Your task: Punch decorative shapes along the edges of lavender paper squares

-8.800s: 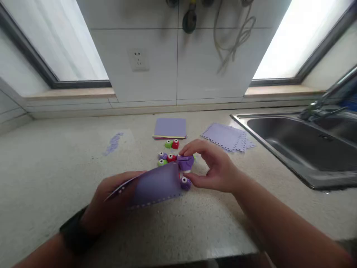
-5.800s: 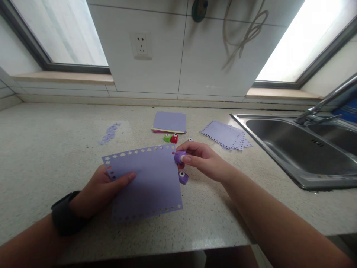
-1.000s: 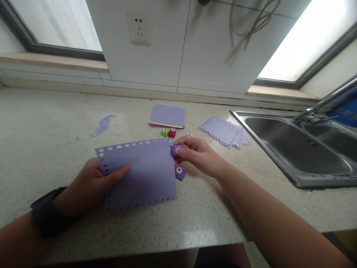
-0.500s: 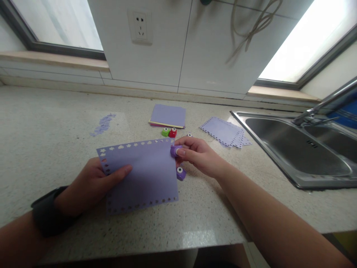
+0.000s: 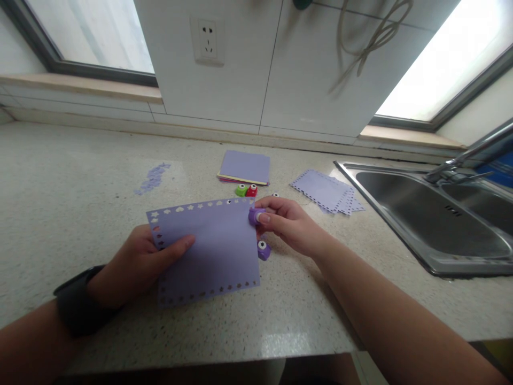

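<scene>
My left hand (image 5: pixel 150 262) grips a sheet of purple paper (image 5: pixel 216 246) by its left side, thumb on top and fingers beneath. Small shapes are cut out along the sheet's top, left and bottom edges. In my right hand (image 5: pixel 286 224) is a purple craft punch (image 5: pixel 256 216), set on the sheet's right edge near the top corner, with my thumb on its white button. Another purple punch (image 5: pixel 263 250) lies on the counter just below that hand. Behind the sheet stand a green punch (image 5: pixel 241 190) and a red punch (image 5: pixel 251 190). One more punch is mostly hidden behind my right fingers.
A stack of coloured paper (image 5: pixel 246 166) lies by the wall. Purple sheets with punched edges (image 5: pixel 323 191) overlap to its right, beside the steel sink (image 5: pixel 420 262). Purple paper bits (image 5: pixel 153 179) are heaped at the left on the speckled counter (image 5: pixel 80 187).
The whole view has shifted slightly, so things appear a little further right. My hands, the sheet and the punch keep nearly the same positions relative to each other.
</scene>
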`<state>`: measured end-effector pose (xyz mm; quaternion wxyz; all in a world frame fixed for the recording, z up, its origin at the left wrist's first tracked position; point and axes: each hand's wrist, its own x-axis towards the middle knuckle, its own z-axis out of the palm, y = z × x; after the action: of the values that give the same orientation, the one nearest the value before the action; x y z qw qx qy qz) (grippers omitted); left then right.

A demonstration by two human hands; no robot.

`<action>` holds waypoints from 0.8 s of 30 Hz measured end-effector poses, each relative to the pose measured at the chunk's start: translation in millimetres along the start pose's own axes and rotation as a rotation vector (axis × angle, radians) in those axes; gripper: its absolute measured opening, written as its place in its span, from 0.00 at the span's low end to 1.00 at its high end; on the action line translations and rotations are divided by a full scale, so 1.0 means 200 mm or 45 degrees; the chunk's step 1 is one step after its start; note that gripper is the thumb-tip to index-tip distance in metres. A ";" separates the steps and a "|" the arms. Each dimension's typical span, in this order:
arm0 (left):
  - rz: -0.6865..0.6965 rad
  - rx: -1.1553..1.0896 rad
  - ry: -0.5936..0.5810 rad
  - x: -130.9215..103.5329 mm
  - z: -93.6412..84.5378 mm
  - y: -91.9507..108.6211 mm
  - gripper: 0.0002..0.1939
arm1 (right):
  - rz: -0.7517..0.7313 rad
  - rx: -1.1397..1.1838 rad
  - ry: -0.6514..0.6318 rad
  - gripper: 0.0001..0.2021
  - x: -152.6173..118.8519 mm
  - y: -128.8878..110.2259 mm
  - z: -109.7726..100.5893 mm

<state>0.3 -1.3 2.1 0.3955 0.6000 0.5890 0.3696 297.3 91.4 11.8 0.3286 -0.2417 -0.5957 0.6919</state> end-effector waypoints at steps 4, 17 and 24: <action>0.016 -0.006 0.005 0.00 0.00 0.00 0.17 | -0.002 -0.005 -0.001 0.13 0.00 0.01 -0.01; 0.002 -0.019 -0.009 -0.01 0.00 0.00 0.15 | 0.039 0.001 -0.001 0.15 0.00 0.01 0.01; 0.010 -0.019 -0.024 -0.01 0.00 0.01 0.16 | 0.038 0.005 -0.009 0.14 0.00 0.01 0.01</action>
<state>0.8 -2.8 3.6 0.4038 0.6029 0.5801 0.3700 295.7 90.0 11.0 0.3166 -0.2474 -0.5920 0.6987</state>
